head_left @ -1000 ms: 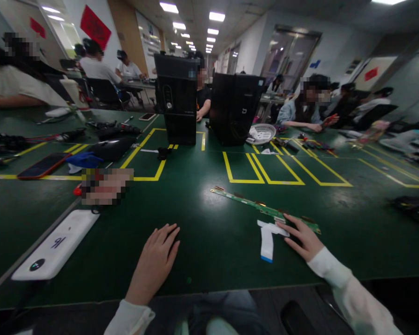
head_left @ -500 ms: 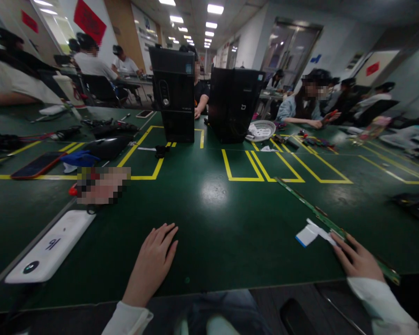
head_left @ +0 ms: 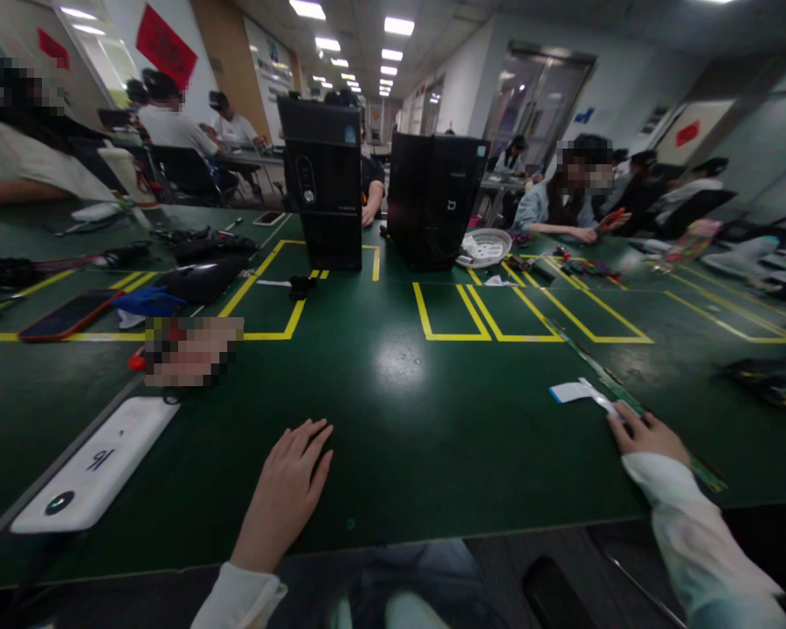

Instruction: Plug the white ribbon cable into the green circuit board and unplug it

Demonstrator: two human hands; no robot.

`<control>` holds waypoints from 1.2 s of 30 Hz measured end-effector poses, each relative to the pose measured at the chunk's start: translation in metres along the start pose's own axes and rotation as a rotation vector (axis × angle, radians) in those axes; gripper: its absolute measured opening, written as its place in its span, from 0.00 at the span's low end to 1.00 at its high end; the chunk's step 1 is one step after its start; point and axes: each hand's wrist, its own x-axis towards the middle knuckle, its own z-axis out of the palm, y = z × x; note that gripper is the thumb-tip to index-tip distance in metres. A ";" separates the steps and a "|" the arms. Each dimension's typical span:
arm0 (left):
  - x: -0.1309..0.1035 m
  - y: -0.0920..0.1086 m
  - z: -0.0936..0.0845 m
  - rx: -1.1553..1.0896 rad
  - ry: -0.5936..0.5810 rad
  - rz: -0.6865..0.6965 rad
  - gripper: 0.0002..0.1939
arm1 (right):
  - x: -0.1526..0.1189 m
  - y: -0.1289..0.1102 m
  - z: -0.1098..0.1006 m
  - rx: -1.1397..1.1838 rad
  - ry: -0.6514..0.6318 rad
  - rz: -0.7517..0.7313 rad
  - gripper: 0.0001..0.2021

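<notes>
At the lower right of the frame, the right hand (head_left: 648, 435), its fingers slightly spread, is covering part of the long green circuit strip (head_left: 638, 409), so I cannot tell whether it is gripping, while the left hand (head_left: 288, 489) is lying flat, fingers nearly together.

Under your right hand (head_left: 648, 434): long, narrow green circuit board (head_left: 603, 373), flat on green counter (head_left: 393, 472), slanting away to left; white ribbon cable (head_left: 573, 392) with blue end beside it, bent.

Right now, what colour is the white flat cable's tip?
The tip is blue, clearest in the head view.
</notes>
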 end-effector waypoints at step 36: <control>0.000 0.002 -0.003 -0.016 0.015 -0.007 0.19 | -0.002 -0.178 -0.002 0.453 0.255 -0.867 0.21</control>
